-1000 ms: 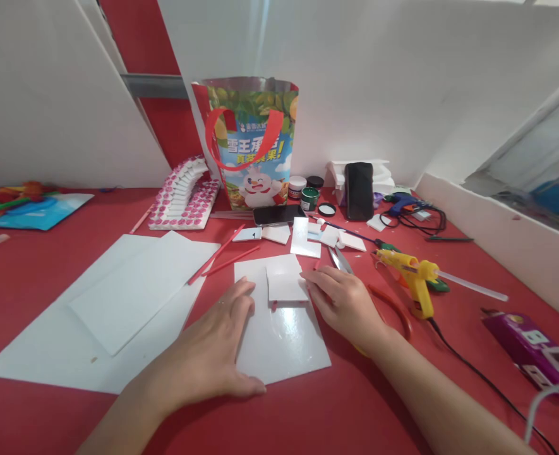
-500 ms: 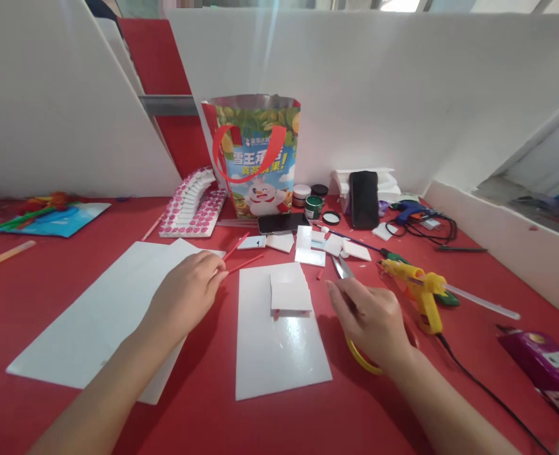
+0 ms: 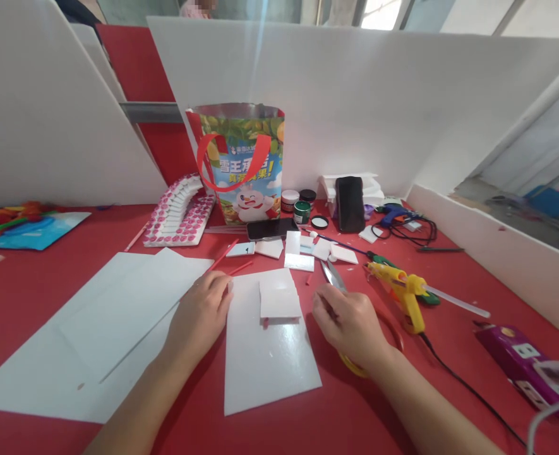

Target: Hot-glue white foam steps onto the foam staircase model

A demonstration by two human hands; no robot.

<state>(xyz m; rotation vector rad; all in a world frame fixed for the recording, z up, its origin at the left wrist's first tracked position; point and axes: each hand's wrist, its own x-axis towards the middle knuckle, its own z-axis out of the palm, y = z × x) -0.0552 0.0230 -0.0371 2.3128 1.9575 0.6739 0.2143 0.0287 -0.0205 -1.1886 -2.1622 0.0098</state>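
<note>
My left hand point(image 3: 202, 309) rests at the upper left edge of a glossy white board point(image 3: 270, 373), its fingers bent and pressed together. Whatever lies between its fingertips is too small to make out. Just above it are two thin red sticks point(image 3: 224, 254). On the board stands a small white folded-looking piece point(image 3: 280, 298) with reddish bits beneath its front edge. My right hand point(image 3: 350, 319), fingers curled and thumb closed, lies over a pair of scissors point(image 3: 335, 275) with yellow and red handles. The scissors' blades point away from me; the fingers hide whether they grip anything.
Large white sheets point(image 3: 37, 373) lie at left. Small white pieces point(image 3: 299, 262), paint jars point(image 3: 302, 212) and a dark phone point(image 3: 350, 205) sit toward the back, near a printed bag point(image 3: 241, 164). To the right are a yellow glue gun point(image 3: 409, 297), its cord, and a purple power strip point(image 3: 520, 363).
My left hand has come down from the red sticks to the board's left edge. My right hand stays over the scissors, its fingers more curled. The camera view has shifted slightly.
</note>
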